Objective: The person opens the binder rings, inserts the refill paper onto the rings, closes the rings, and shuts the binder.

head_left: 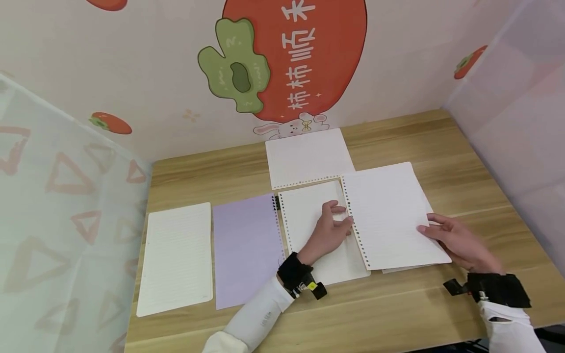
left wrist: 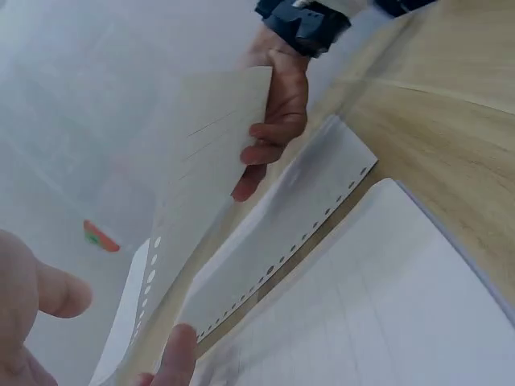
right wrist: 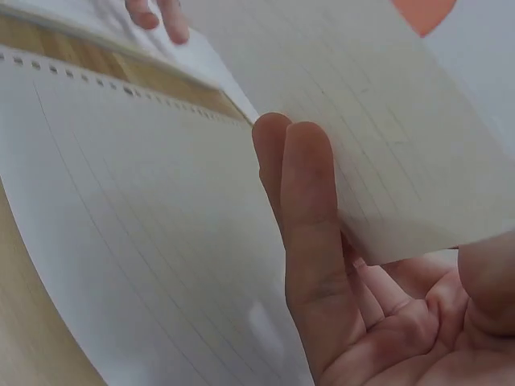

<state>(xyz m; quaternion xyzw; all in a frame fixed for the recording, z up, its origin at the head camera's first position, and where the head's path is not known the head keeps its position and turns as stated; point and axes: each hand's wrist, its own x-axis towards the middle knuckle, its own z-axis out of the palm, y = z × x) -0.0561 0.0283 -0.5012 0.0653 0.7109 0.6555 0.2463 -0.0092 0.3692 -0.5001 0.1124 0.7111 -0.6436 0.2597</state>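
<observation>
My right hand (head_left: 463, 245) pinches the right edge of a white lined loose-leaf sheet (head_left: 393, 215), thumb on top and fingers beneath. The sheet is raised, its punched holes along the left side. Under it lies another punched sheet (left wrist: 282, 217), mostly hidden from the head view. My left hand (head_left: 328, 235) is by the held sheet's left edge, above a white punched page (head_left: 304, 220), with fingers spread and loosely bent. Nothing is gripped in it; whether its fingertips touch the sheet's edge I cannot tell. Left of that page lies a lilac notebook cover (head_left: 247, 250), joined by black binder rings (head_left: 276, 202).
A lined sheet (head_left: 176, 260) lies at the far left of the wooden table (head_left: 397, 309). Another white punched sheet (head_left: 309, 157) lies at the back, near the printed wall (head_left: 167, 73). Pale curtains (head_left: 521, 122) stand on both sides.
</observation>
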